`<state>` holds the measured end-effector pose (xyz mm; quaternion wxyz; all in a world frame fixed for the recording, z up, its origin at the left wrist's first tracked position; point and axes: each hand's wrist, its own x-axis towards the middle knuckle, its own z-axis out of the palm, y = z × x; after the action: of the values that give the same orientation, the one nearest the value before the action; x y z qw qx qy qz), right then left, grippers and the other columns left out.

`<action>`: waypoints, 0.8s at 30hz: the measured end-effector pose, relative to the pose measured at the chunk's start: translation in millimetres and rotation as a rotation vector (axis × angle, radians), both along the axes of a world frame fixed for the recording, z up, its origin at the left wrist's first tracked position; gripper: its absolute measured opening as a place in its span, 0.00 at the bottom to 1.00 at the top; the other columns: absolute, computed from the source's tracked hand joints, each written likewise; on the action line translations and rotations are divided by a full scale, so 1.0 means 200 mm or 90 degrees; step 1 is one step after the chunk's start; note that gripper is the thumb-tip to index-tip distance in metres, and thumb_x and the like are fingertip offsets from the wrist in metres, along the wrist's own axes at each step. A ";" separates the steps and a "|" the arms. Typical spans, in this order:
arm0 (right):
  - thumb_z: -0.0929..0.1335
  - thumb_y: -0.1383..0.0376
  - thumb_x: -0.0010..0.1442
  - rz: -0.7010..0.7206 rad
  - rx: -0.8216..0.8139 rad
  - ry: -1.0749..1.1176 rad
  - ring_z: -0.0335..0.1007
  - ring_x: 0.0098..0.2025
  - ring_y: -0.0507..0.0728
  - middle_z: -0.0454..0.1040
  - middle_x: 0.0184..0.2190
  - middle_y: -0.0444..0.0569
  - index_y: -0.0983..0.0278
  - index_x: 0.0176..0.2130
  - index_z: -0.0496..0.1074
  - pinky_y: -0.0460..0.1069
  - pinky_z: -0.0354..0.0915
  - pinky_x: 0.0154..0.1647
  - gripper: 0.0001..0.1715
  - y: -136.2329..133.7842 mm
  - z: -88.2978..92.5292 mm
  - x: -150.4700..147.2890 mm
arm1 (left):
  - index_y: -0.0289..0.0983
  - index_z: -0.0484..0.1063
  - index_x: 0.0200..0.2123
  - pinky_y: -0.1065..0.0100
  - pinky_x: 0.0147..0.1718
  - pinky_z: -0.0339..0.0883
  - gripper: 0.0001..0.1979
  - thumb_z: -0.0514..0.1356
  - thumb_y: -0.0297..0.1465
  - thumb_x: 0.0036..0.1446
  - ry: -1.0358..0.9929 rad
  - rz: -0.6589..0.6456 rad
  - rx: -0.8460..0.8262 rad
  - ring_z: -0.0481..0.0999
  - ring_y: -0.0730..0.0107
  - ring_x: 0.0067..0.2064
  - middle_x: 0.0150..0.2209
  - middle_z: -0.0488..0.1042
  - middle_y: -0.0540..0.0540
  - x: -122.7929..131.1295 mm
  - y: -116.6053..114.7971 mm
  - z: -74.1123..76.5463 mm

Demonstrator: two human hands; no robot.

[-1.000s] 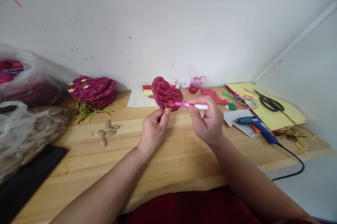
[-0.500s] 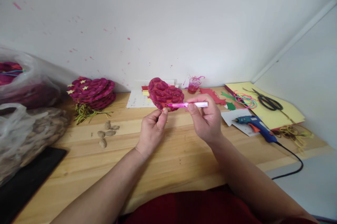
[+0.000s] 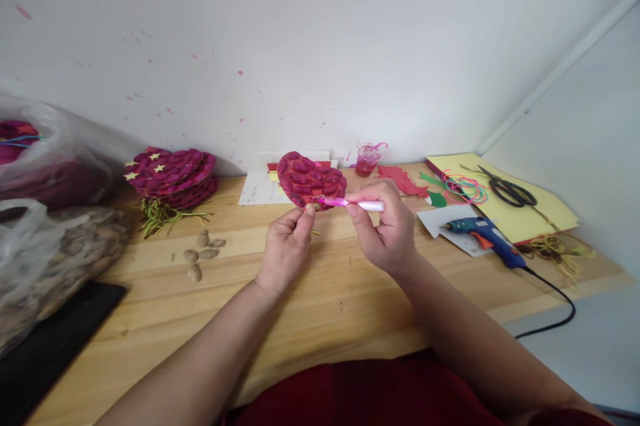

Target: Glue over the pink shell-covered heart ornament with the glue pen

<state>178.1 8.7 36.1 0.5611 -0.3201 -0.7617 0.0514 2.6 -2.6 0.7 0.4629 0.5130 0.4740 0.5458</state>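
Note:
My left hand (image 3: 287,246) pinches the lower edge of a rounded craft piece (image 3: 311,176), covered in magenta-painted peanut shells on a red backing, and holds it tilted up above the table. Between the thumb and fingers of my right hand (image 3: 383,229) is a white-handled paintbrush (image 3: 367,205) with a pink-stained front end. Its tip touches the low part of the piece, close to my left thumb. Behind the right hand a clear plastic cup (image 3: 367,161) with pink paint stands near the wall.
Stacked painted pieces (image 3: 175,176) with yellow stars and several loose peanuts (image 3: 203,254) lie left, beside a plastic bag of peanuts (image 3: 65,253). At right are red paper cutouts (image 3: 403,181), a blue glue gun (image 3: 487,239) with its cord, and black scissors (image 3: 510,189) on yellow paper.
The paintbrush has tilted, its handle end now lower, and its tip stays against the piece. Both hands and the piece have shifted slightly left in view.

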 end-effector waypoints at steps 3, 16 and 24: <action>0.69 0.70 0.65 0.017 0.001 0.002 0.73 0.41 0.58 0.76 0.36 0.47 0.59 0.43 0.72 0.57 0.67 0.46 0.07 0.00 0.00 0.00 | 0.39 0.60 0.22 0.68 0.25 0.51 0.23 0.59 0.46 0.63 0.022 0.000 0.009 0.54 0.74 0.24 0.20 0.57 0.54 0.00 0.00 0.01; 0.69 0.69 0.65 -0.013 0.013 -0.048 0.71 0.41 0.58 0.76 0.35 0.48 0.60 0.41 0.72 0.58 0.66 0.45 0.04 -0.01 0.02 0.01 | 0.40 0.58 0.21 0.68 0.24 0.49 0.22 0.58 0.43 0.63 0.092 0.030 0.040 0.51 0.74 0.24 0.20 0.54 0.54 -0.01 0.01 0.02; 0.68 0.68 0.66 0.006 -0.017 -0.028 0.73 0.41 0.57 0.77 0.37 0.47 0.59 0.43 0.72 0.56 0.66 0.45 0.04 0.01 0.00 0.00 | 0.40 0.60 0.22 0.68 0.24 0.49 0.23 0.58 0.47 0.62 0.077 0.010 0.014 0.52 0.74 0.23 0.20 0.56 0.54 -0.01 -0.01 0.02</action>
<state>178.8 10.9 35.9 0.5398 -0.3253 -0.7743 0.0570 1.4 -3.8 3.9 0.4239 0.5460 0.4991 0.5225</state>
